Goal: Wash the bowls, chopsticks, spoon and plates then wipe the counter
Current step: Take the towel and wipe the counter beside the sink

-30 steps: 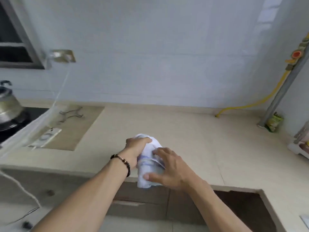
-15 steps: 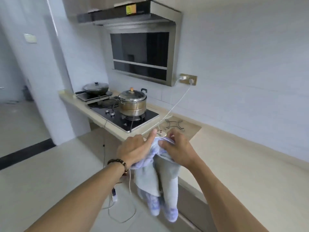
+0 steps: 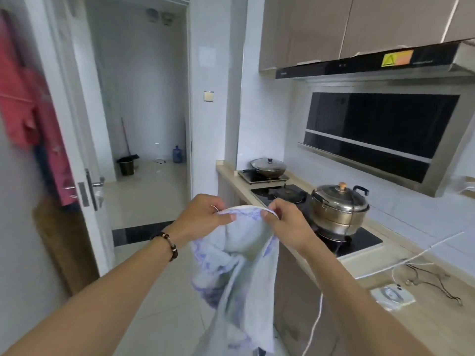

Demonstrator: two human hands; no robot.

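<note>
1. Step in hand: judged from the cloth and the task, this is the counter-wiping stage. The cloth (image 3: 239, 265), a pale towel with blue-violet print, is being opened out or shaken before use.
2. Left hand (image 3: 203, 218): thumb and fingers are curled and pinch the top hem of the cloth. A beaded bracelet (image 3: 168, 244) sits on the wrist.
3. Right hand (image 3: 285, 222): thumb and fingers pinch the same hem, just beside the left hand. The hem arches between the two grips.
4. Location of the cloth: it hangs free in the air, in front of the counter (image 3: 401, 286) edge and above the floor, touching nothing but the hands. Its lower folds are bunched and twisted.
5. On the counter: a steel lidded pot (image 3: 339, 209) stands on the hob. A lidded pan (image 3: 268, 167) sits beyond the pot, at the far end of the counter. A white cable (image 3: 411, 259) and a small white device (image 3: 392, 295) lie on the near side of the pot.
6. No bowls, chopsticks, spoon or plates are in view; their state cannot be told.
7. Next move, as a judgement: the hands need to spread apart or refold the cloth into a pad, then lower it flat onto the bare counter surface.
8. Caution: the cable and device lie in the probable wiping path and may need lifting aside.
</note>
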